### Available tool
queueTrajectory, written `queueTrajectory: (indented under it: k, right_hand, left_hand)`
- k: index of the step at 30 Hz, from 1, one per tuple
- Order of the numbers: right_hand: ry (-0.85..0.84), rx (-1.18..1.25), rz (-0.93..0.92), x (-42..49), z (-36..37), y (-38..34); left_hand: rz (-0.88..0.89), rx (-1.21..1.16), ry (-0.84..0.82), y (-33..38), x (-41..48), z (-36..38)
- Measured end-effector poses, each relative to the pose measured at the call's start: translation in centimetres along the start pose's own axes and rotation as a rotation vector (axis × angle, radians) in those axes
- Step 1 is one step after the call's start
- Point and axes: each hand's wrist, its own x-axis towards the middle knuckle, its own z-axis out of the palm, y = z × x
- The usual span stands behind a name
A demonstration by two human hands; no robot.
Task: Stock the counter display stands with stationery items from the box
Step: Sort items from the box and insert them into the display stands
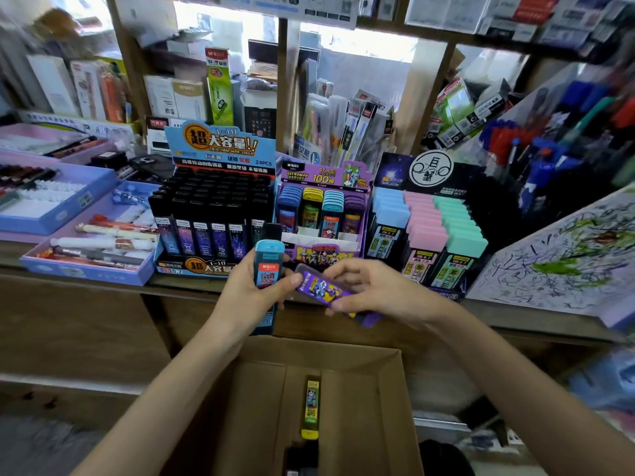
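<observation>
My left hand (245, 297) grips an upright light-blue lead-refill case (268, 266), with a second dark case behind it reaching down to the counter edge. My right hand (374, 286) pinches a purple lead case (323, 290) held flat and slanted, just in front of the purple display stand (323, 214). That stand holds rows of dark-blue, yellow, light-blue and purple cases. Below my arms stands the open cardboard box (388, 389), with a yellow case (312, 407) lying in its middle and a dark item near its lower edge.
A stand of black lead cases (209, 218) sits left of the purple stand, and a stand of pastel blue, pink and green cases (429, 231) sits right. Purple pen trays (89, 242) fill the counter's left. A scribbled paper pad (556, 255) lies right. Shelves of stock stand behind.
</observation>
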Motion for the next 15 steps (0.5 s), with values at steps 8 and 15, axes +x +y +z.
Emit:
queueTrajectory:
  k: [8, 15]
  right_hand:
    - [0.403, 0.358, -0.076, -0.3, -3.1, -1.1]
    - [0.781, -0.351, -0.219, 1.6, -9.1, -5.4]
  left_hand:
    - [-0.08, -0.041, -0.064, -0.2, 0.0, 1.4]
    - [-0.284, -0.306, 0.019, -0.7, -0.3, 2.0]
